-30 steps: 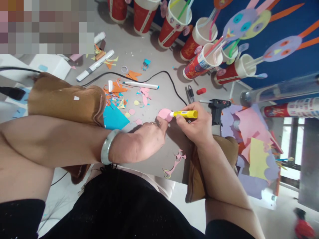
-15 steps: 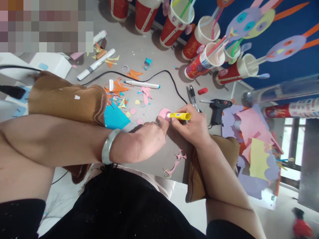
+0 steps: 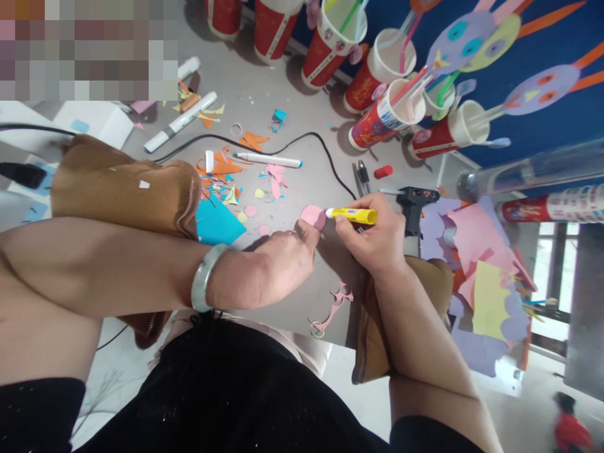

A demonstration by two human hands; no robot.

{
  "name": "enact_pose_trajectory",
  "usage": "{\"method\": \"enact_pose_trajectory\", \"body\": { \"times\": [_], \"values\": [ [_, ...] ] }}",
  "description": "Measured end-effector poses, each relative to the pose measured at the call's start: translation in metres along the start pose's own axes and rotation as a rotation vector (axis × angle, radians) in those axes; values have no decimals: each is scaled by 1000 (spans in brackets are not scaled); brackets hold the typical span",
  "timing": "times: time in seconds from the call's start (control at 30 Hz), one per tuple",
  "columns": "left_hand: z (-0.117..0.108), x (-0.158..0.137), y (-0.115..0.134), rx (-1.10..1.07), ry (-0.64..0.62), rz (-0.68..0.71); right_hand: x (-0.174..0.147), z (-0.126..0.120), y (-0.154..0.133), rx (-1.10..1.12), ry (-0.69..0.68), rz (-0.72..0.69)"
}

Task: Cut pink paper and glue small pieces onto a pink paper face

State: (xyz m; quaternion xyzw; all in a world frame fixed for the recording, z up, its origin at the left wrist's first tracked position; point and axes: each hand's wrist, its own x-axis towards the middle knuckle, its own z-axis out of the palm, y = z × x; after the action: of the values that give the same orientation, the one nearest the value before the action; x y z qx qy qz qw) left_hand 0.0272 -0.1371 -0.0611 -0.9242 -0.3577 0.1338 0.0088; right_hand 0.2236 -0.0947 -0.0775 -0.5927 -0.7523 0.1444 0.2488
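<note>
On the grey desk (image 3: 302, 88), the small round pink paper disc (image 3: 313, 216) is pinned flat by the left hand (image 3: 278, 264), fingers pressed together at its near edge, while the yellow glue stick (image 3: 353, 215), pinched in the right hand (image 3: 375, 242), is best drawn lightly and evenly across the disc.

The left hand (image 3: 271, 267) hides the round pink paper disc's (image 3: 312, 216) six-o'clock edge; a pixelated block (image 3: 89, 50) blurs eleven o'clock.
</note>
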Motion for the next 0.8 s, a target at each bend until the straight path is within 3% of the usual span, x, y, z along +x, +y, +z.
{"method": "enact_pose_trajectory", "body": {
  "times": [0.07, 0.23, 0.53, 0.8],
  "values": [
    [0, 0, 0, -17, -14, 2, -1, -1, -2, 9, 18, -3],
    [2, -3, 1, 13, 40, 28, -3, 3, -6, 9, -128, -75],
    [2, -4, 1, 25, 61, 17, -2, 3, -3, -18, -143, -87],
    [-3, -1, -1, 4, -44, 33, -3, 2, 1, 23, 4, 6]
  ]
}}
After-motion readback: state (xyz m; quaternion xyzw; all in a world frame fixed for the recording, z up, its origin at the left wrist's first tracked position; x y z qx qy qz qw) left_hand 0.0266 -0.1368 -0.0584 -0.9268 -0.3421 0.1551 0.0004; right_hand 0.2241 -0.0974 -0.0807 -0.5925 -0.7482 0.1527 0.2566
